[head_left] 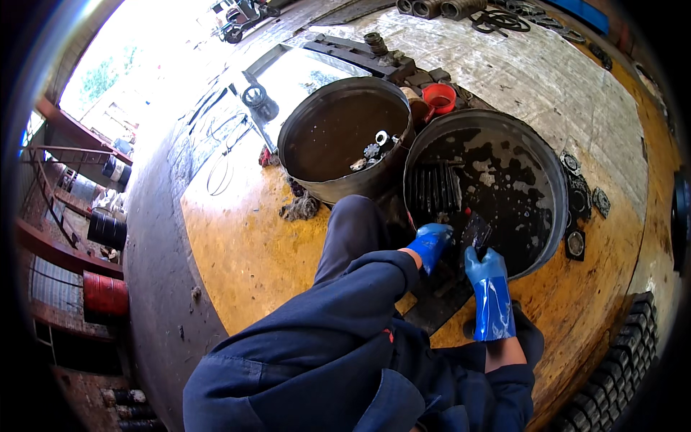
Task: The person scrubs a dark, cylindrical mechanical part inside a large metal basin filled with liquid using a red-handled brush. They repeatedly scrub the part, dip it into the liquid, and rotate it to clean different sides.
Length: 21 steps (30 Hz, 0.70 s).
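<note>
Both hands wear blue rubber gloves and work over the near rim of a round metal tub (554, 173) of dark liquid with pale patches of scum. My right hand (486, 268) grips the lower end of a dark, wet, flat part (476, 232), which tilts up over the liquid. Beside it on the left, my left hand (432, 243) is closed near the rim; what its fingers hold, if anything, is hidden. A dark ribbed part (437, 189) lies in the tub just beyond my left hand. A small red spot shows near the flat part's top.
Left of this tub stands a second one (288, 169) with brown liquid and small metal parts. A red pot (439, 99) sits behind, between them. Dark flat parts (576, 245) lie to the right. Black blocks (619, 367) line the lower right; a rag (301, 209) lies left.
</note>
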### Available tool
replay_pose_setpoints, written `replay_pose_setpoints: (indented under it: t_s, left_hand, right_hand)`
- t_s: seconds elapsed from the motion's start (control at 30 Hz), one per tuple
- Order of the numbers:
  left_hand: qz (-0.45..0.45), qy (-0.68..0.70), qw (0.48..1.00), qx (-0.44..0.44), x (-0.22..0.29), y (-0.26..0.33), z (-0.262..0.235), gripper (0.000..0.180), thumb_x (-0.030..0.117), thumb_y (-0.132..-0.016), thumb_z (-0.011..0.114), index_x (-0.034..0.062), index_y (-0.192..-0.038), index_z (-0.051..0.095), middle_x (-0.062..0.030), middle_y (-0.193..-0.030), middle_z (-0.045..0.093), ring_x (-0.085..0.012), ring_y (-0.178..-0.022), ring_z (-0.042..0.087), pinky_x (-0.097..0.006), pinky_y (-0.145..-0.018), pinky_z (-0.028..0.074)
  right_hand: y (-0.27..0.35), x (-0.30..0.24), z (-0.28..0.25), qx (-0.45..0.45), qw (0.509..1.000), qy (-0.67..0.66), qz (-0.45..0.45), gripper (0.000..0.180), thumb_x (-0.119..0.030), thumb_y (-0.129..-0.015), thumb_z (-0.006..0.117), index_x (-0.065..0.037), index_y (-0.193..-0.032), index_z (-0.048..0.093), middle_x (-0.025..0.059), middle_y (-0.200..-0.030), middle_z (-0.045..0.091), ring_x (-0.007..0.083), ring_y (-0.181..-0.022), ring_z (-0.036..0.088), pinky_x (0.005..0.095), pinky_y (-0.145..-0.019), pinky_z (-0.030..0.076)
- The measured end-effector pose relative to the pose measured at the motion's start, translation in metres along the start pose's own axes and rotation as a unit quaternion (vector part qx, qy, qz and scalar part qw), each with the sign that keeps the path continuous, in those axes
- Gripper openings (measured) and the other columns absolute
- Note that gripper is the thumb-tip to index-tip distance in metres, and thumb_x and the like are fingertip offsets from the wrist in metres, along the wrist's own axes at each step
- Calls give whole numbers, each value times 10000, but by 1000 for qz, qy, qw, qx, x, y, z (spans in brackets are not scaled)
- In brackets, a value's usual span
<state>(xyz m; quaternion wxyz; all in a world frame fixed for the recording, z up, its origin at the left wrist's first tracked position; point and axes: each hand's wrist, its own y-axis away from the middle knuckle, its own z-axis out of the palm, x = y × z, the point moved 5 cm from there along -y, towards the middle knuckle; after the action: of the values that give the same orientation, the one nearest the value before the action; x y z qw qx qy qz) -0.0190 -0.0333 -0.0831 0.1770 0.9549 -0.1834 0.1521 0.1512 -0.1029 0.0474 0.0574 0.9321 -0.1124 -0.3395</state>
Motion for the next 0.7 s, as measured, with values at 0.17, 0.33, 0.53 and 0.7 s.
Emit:
replay_pose_setpoints:
  t_s: [0.17,0.33,0.53,0.7]
  left_hand:
    - [-74,48,993,-80,20,-8,-24,278,259,-897,626,139,-1134,710,-108,-1185,692,-319,-1085,662,-405,-878,551]
    - [83,115,980,139,-22,1,8,214,148,-966,549,87,-1119,685,-107,-1068,700,-249,-983,671,-344,-827,546]
    - [-41,367,929,-7,-7,1,2,231,203,-979,546,65,-1084,698,-90,-952,707,-192,-836,660,-340,-759,525]
    - [-93,145,983,-58,-29,-15,-5,231,244,-930,583,70,-972,731,-109,-860,727,-208,-772,681,-359,-708,514]
  right_hand:
    - [1,4,-1,37,999,21,-18,497,-435,-840,688,61,-828,668,270,-764,668,437,-756,676,472,-671,532]
    - [2,-13,-10,-17,1000,-4,-6,452,-439,-879,653,10,-871,705,225,-778,697,382,-761,699,449,-701,544]
    - [4,-13,-14,-129,989,0,68,419,-460,-944,576,-74,-988,734,132,-874,738,286,-833,719,412,-769,551]
    - [10,-25,-14,-94,995,-5,19,403,-475,-943,559,-115,-974,737,106,-851,731,291,-839,708,395,-786,546]
